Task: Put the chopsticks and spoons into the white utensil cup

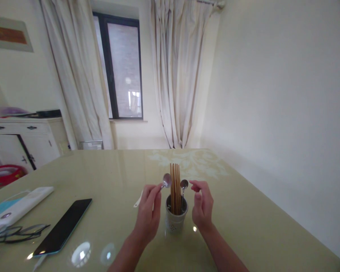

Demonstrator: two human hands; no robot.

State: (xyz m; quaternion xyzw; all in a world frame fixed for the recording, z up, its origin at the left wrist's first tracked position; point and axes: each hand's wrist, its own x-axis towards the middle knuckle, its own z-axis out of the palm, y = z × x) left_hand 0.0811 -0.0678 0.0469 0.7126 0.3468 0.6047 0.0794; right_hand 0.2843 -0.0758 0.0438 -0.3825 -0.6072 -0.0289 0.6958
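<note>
A small white perforated holder stands on the green glass-topped table, with several wooden chopsticks upright in it and a metal spoon on its right side. My left hand is closed in a pinch on a second metal spoon, bowl up, just left of the chopsticks. My right hand hovers right of the holder with fingers curled and apart, holding nothing. A white object lies on the table behind my left hand.
A black phone lies at the left, with glasses and a white case further left. A white cabinet and red basket stand at the far left. Wall runs along the table's right edge.
</note>
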